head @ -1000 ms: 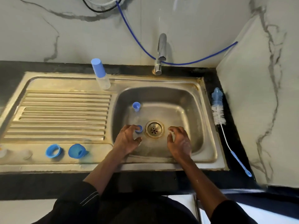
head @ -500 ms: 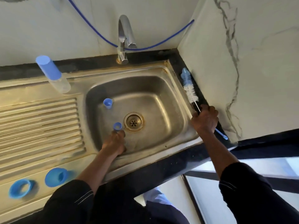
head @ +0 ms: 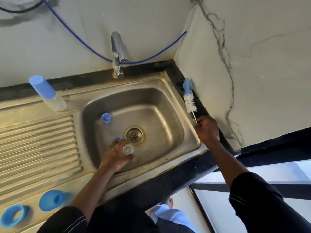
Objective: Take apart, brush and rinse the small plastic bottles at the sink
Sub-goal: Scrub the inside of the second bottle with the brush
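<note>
At the steel sink [head: 168, 115], the right hand [head: 207, 130] stays closed round the bottle brush [head: 189, 100] by its wire stem on the dark counter [head: 178, 76], the handle hidden under the fist. The left hand [head: 116, 155], low on the basin floor half a second ago, now curls fingers and thumb round a small clear bottle [head: 127, 149] beside the drain [head: 134, 135], half hiding a blue cap [head: 116, 139].

In the basin [head: 170, 115] a cup [head: 106, 118] stands behind and left of the drain [head: 134, 136], with the tap [head: 117, 52] behind the basin, a capped bottle [head: 48, 94] to its left and the brush [head: 189, 98] on the counter [head: 151, 68] to its right
</note>
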